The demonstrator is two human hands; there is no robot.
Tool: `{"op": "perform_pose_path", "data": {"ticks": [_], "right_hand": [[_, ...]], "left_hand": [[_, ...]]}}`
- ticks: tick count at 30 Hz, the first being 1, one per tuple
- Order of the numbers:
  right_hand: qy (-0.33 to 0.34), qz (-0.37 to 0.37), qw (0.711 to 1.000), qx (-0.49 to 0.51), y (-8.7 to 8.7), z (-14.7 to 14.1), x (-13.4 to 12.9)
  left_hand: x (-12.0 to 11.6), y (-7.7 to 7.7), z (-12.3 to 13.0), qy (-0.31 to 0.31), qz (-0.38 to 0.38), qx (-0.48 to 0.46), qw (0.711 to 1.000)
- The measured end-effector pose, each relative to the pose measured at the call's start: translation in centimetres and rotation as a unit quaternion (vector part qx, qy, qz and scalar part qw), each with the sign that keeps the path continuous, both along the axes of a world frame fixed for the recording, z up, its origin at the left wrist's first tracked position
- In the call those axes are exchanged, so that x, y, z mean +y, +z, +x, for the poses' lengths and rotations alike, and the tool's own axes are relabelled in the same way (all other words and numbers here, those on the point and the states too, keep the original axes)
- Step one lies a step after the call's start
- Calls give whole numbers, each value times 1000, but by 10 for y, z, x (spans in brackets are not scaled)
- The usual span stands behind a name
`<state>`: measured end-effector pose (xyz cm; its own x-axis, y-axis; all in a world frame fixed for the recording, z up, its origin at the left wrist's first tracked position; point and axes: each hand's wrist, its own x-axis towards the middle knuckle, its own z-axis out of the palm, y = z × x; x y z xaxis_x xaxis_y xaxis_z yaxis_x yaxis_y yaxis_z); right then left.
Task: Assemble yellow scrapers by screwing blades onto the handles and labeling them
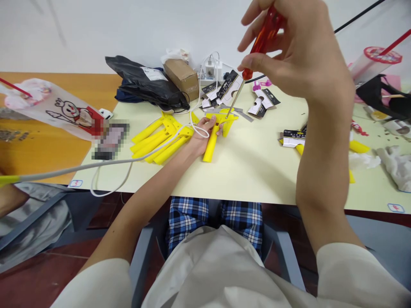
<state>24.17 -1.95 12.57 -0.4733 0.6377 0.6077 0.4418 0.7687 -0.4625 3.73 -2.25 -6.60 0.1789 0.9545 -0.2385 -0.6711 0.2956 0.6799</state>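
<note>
In the head view, our right hand (298, 47) pinches a red-handled screwdriver (265, 40), its shaft slanting down to the yellow plastic part (211, 144) on the bench (257, 171). Our left hand (202, 134) clamps that part down; we do best keeping the shaft steady. A grey cable (109, 164) lies across the left wrist, and yellow pieces (160, 143) and card packets (229, 87) crowd nearby.
</note>
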Motion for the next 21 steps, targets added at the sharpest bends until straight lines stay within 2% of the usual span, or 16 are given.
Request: {"op": "perform_pose_path", "data": {"ticks": [6,12,17,21], "right_hand": [[-75,78,994,-35,-5,-6,7],[17,53,996,-73,-2,-1,-1],[-34,69,996,-35,0,-5,2],[-56,100,992,-50,-2,-9,2]], "left_hand": [[-3,2,2,-6,25,4,1000],[0,-3,1,1,16,0,1000],[1,-6,0,-3,27,-10,1000],[1,-8,-1,-12,40,-10,999]]}}
